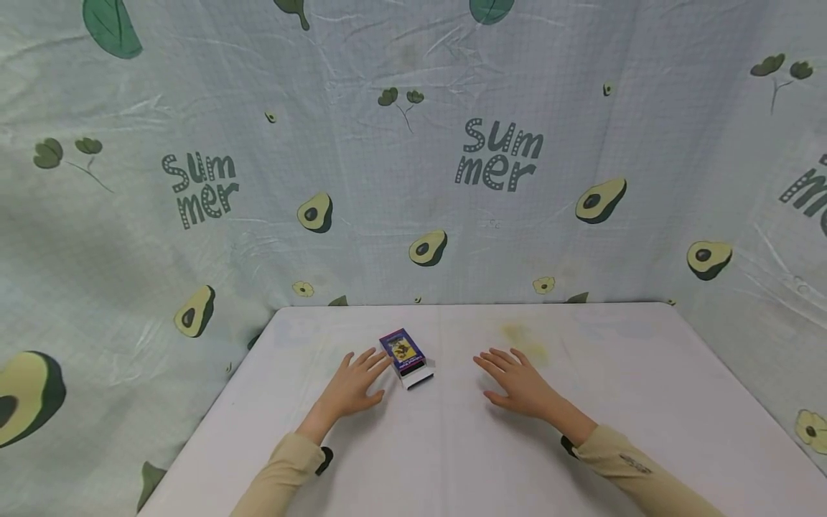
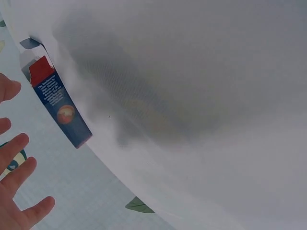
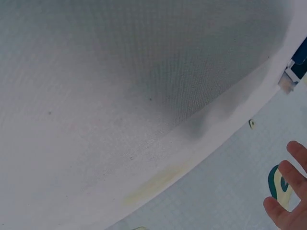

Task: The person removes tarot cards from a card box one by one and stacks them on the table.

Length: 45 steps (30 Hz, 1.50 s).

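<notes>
A small blue card box (image 1: 403, 352) with a yellow picture lies on the white table, its near end flap folded out. In the left wrist view the box (image 2: 62, 110) shows a narrow blue side with white print, a round orange picture and a red end by the raised flaps. My left hand (image 1: 352, 384) is just left of the box, fingers spread and holding nothing. Farther right, my right hand (image 1: 520, 388) hovers over the table with fingers extended and nothing in them. Only part of the box (image 3: 300, 60) appears at the right wrist view's edge.
The white table (image 1: 439, 452) has a yellowish stain (image 1: 525, 341) toward its back right. Behind it and at both sides hangs a pale curtain (image 1: 362, 165) printed with avocados, leaves and the word summer. A dark band (image 1: 324, 461) circles the left wrist.
</notes>
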Each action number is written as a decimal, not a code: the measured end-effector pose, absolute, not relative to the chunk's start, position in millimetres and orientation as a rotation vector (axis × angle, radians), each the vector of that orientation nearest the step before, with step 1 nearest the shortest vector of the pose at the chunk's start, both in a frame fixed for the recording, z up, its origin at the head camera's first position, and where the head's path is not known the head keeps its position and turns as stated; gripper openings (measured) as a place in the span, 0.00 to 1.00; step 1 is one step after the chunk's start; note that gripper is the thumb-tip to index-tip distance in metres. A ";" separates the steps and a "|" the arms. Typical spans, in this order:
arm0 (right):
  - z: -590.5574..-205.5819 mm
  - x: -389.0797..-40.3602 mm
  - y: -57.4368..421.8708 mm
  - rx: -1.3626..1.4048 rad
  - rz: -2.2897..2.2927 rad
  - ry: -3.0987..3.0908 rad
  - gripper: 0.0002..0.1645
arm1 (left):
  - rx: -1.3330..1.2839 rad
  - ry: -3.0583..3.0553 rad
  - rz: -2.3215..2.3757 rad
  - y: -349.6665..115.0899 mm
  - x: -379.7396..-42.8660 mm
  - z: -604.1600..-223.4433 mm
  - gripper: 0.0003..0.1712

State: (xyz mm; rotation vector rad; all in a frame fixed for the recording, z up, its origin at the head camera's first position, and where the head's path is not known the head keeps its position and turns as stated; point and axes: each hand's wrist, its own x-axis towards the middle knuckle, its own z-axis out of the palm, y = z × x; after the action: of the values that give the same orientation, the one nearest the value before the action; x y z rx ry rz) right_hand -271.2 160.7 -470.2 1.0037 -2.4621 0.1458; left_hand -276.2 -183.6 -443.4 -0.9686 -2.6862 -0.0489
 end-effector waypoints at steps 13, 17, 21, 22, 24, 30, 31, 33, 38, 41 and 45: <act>-468.6 -278.1 156.9 1.027 0.075 -2.424 0.33 | -1.047 -2.625 0.040 -174.1 -304.6 -439.6 0.34; -468.1 -278.8 155.5 1.023 0.080 -2.448 0.32 | -1.044 -2.680 0.075 -169.4 -311.1 -437.6 0.37; -467.9 -278.8 152.5 1.035 0.093 -2.473 0.32 | -1.028 -2.743 0.104 -165.6 -316.0 -435.4 0.40; -467.9 -278.7 151.7 1.038 0.096 -2.474 0.32 | -1.020 -2.756 0.114 -165.1 -317.2 -435.0 0.40; -468.1 -278.9 150.5 1.043 0.096 -2.474 0.32 | -1.003 -2.778 0.123 -164.1 -319.9 -434.3 0.41; -469.9 -280.9 149.5 1.030 0.088 -2.465 0.31 | -0.938 -2.854 0.175 -161.8 -330.3 -433.5 0.44; -469.9 -281.2 149.6 1.027 0.093 -2.465 0.31 | -0.932 -2.869 0.175 -161.2 -331.6 -433.4 0.45; -469.6 -281.5 149.9 1.020 0.100 -2.469 0.31 | -0.926 -2.896 0.155 -160.2 -333.6 -433.3 0.46; -467.4 -281.8 149.9 1.007 0.094 -2.478 0.31 | -0.895 -2.943 0.171 -157.1 -336.5 -434.9 0.48; -467.0 -282.0 149.5 0.998 0.103 -2.469 0.32 | -0.874 -2.956 0.228 -154.7 -337.7 -435.7 0.48; -469.5 -281.8 149.3 1.007 0.107 -2.450 0.32 | -0.857 -2.967 0.304 -150.5 -339.7 -435.3 0.48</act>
State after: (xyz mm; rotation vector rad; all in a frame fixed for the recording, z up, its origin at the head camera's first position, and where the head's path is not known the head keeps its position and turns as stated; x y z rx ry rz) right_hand -281.8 149.3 -469.5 1.0074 -2.4496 0.1065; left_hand -339.7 -150.5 -435.3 -0.8570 -2.9669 0.3040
